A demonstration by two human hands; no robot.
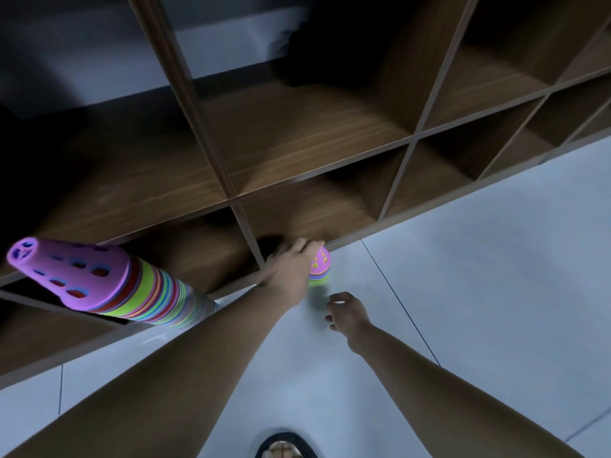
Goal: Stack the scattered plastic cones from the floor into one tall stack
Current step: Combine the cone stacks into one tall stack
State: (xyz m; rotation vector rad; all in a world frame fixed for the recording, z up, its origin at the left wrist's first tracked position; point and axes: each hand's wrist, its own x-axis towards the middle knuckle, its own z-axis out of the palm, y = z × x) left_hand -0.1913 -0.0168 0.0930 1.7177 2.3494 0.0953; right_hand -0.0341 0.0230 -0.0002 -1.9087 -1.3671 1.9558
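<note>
Small cone stack [319,267] beside left hand [290,269]

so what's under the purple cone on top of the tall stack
Under the purple cone, many nested coloured cones, rims showing as stripes. The stack's foot is hidden behind the left forearm.

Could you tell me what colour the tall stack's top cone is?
The top cone is purple; head view.
</note>
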